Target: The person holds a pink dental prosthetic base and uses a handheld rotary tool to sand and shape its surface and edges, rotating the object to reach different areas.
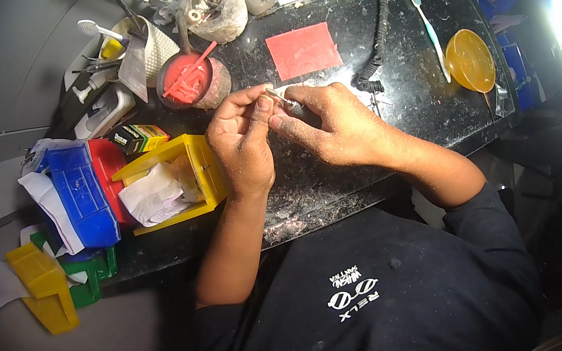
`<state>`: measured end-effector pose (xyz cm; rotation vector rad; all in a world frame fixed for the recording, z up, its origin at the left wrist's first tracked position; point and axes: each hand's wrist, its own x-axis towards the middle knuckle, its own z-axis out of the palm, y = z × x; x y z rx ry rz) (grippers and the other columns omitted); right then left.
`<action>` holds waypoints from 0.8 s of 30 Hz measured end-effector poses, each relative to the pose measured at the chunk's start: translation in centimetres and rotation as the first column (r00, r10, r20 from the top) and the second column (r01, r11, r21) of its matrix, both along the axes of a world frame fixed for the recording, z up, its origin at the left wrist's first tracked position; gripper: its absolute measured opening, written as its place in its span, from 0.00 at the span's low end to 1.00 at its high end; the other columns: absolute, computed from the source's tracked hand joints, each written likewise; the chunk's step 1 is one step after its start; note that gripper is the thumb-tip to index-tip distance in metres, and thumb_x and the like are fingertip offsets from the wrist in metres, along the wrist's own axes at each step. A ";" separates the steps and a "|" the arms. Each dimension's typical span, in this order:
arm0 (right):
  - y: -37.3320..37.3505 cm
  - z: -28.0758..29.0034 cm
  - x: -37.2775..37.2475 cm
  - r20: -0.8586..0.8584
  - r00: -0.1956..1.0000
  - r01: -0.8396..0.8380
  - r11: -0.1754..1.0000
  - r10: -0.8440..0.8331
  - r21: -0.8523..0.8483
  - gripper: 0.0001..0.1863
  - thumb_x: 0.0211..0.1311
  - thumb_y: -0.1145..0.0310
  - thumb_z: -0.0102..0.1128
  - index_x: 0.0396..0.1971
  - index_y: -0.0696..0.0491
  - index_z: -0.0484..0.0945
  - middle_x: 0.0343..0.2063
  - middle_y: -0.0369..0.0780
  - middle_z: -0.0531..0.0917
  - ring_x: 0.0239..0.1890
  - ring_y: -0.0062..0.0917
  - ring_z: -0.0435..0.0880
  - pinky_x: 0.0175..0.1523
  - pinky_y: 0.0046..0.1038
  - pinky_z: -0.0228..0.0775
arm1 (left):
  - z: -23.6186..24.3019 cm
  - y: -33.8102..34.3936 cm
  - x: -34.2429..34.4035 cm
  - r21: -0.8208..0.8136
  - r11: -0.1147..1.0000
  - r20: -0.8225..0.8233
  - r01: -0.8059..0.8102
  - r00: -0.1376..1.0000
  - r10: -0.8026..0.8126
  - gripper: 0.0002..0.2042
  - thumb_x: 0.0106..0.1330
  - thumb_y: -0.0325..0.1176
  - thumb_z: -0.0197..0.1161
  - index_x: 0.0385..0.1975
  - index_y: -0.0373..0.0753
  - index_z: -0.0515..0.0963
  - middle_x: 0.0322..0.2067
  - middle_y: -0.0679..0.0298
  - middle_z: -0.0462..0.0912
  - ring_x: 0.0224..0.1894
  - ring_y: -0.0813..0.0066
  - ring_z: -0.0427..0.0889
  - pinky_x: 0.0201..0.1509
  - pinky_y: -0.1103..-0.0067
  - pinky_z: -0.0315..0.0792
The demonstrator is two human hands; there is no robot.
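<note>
Small piece [277, 94] in hands [242, 141], white-lettered shirt [403, 285]

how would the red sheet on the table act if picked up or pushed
The red sheet looks thin, so it is probably light. It lies flat with fairly straight edges, suggesting some stiffness, though it might bend. Lying low, it would likely slide rather than tip.

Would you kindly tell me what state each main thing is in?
Left hand: pinching a small pale piece
Right hand: pinching the same piece
Yellow bin: open, papers inside
Round pot: open, holding pink strips
Pink sheet: lying flat
Teal toothbrush: lying on the bench
Black cord: coiled
</note>
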<state>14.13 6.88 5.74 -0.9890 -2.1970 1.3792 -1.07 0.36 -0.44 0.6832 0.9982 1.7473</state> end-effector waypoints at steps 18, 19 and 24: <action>0.0 -0.3 -0.2 0.013 0.999 0.042 0.998 -0.042 -0.044 0.18 0.68 0.59 0.62 0.27 0.61 0.78 0.18 0.52 0.79 0.21 0.45 0.81 0.28 0.38 0.70 | 0.0 0.0 0.3 -0.006 1.000 0.034 -0.023 0.999 0.023 0.06 0.71 0.20 0.61 0.45 0.27 0.78 0.36 0.57 0.85 0.36 0.78 0.83 0.44 0.83 0.78; 0.0 -0.3 -0.2 0.001 0.999 0.035 0.999 -0.035 -0.018 0.18 0.68 0.59 0.62 0.27 0.61 0.78 0.18 0.52 0.79 0.20 0.45 0.81 0.28 0.38 0.69 | -0.1 0.0 0.3 -0.003 1.000 0.039 -0.018 0.999 0.018 0.06 0.71 0.20 0.61 0.45 0.27 0.78 0.36 0.58 0.85 0.36 0.78 0.83 0.44 0.83 0.78; -0.1 -0.5 -0.2 -0.001 1.000 0.024 0.999 -0.024 -0.024 0.18 0.68 0.59 0.61 0.27 0.61 0.78 0.18 0.52 0.79 0.21 0.46 0.81 0.28 0.39 0.70 | -0.1 0.0 0.2 -0.021 1.000 0.029 -0.022 0.999 0.023 0.06 0.71 0.20 0.61 0.44 0.27 0.78 0.36 0.58 0.85 0.35 0.79 0.83 0.43 0.84 0.78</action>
